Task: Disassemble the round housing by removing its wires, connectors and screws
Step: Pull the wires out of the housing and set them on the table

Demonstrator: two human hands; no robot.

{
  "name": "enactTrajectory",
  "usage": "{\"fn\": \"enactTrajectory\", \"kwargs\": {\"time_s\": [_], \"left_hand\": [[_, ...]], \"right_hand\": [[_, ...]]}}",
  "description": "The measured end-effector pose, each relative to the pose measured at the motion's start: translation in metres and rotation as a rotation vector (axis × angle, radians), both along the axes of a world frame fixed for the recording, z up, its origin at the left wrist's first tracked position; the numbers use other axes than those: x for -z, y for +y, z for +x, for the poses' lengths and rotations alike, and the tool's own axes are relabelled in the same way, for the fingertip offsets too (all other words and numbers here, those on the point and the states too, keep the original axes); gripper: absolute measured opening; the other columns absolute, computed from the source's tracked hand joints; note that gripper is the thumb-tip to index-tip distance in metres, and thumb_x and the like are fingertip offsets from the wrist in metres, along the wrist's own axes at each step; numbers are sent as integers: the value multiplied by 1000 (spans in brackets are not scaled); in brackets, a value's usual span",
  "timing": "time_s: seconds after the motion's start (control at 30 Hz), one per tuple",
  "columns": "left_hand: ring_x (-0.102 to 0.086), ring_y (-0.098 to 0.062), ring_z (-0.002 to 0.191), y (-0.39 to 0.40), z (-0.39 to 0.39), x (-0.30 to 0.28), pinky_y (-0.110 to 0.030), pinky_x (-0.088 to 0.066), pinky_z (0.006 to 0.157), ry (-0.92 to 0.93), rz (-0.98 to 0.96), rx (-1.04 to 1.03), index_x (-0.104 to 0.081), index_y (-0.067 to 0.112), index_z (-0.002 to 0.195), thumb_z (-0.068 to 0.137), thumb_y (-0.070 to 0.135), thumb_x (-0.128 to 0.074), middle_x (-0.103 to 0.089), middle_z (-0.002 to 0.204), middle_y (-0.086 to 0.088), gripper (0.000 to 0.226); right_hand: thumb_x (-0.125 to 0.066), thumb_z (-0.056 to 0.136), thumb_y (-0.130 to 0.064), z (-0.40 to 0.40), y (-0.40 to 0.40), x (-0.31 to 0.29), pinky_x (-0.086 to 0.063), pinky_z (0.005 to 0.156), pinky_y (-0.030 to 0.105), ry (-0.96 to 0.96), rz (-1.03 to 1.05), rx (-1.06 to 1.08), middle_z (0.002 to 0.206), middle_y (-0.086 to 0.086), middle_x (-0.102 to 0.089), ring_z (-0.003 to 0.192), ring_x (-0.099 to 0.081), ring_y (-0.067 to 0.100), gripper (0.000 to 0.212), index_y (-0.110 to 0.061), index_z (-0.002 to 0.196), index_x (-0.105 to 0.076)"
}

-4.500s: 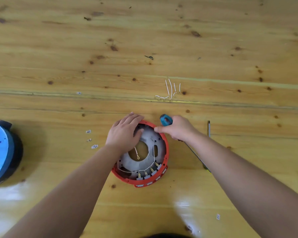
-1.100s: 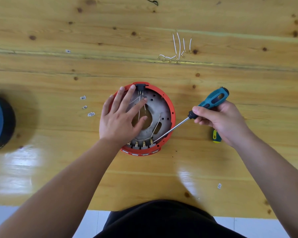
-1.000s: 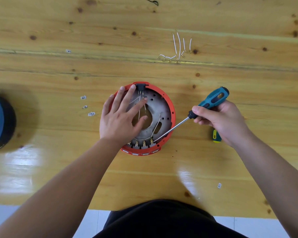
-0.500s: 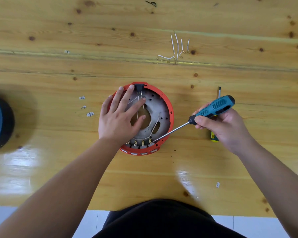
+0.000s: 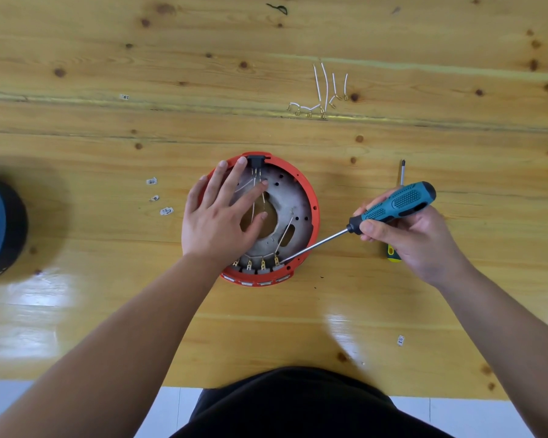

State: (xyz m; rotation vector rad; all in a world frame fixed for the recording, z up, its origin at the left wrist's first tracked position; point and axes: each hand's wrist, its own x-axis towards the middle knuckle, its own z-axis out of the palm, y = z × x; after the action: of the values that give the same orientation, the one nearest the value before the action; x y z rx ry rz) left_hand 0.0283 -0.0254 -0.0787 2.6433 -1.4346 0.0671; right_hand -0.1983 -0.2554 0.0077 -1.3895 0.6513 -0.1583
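The round housing (image 5: 310,197) has a red rim and a grey inner plate, and it sits on the wooden table. My left hand (image 5: 217,221) lies flat on its left half, fingers straight and spread. White wires (image 5: 283,235) run to several brass connectors (image 5: 263,263) along the near rim. My right hand (image 5: 415,235) grips a teal-handled screwdriver (image 5: 396,202). Its shaft slants down-left and the tip sits at the rightmost connector.
Several removed white wires (image 5: 321,93) lie on the table beyond the housing. A second screwdriver (image 5: 400,175) lies behind my right hand. Small white tags (image 5: 159,197) sit left of the housing. A blue and black round unit (image 5: 0,216) stands at the left edge.
My right hand has lowered the screwdriver handle and slid right, keeping the tip at the connectors. My left hand stays flat on the housing.
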Motion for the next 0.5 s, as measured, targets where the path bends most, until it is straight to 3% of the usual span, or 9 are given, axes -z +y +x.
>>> {"fn": "enactTrajectory", "kwargs": {"time_s": [0.17, 0.33, 0.5], "left_hand": [[-11, -17, 159, 0, 0, 2, -43, -17, 126, -6, -5, -2, -45, 49, 150, 97, 60, -47, -14, 173, 9, 54], [-11, -18, 160, 0, 0, -2, -43, -16, 127, 8, 12, 4, -45, 48, 150, 98, 62, -45, -15, 173, 8, 54], [-19, -26, 157, 6, -2, -12, -49, -19, 123, 76, -59, 65, -54, 43, 144, 102, 60, -43, -24, 170, 5, 47]], "right_hand": [[-91, 76, -46, 1, -1, 2, -63, 80, 40, 0, -2, 0, 103, 5, -75, 94, -71, 38, 34, -26, 96, -73], [-83, 86, -33, 2, 1, 1, -59, 72, 27, 30, -77, 15, 98, 8, -76, 77, -72, 22, 13, -24, 92, -77], [-81, 85, -33, 4, 3, 4, -58, 70, 27, 77, -66, 73, 95, 10, -77, 76, -73, 23, 15, -19, 91, -79]]}}
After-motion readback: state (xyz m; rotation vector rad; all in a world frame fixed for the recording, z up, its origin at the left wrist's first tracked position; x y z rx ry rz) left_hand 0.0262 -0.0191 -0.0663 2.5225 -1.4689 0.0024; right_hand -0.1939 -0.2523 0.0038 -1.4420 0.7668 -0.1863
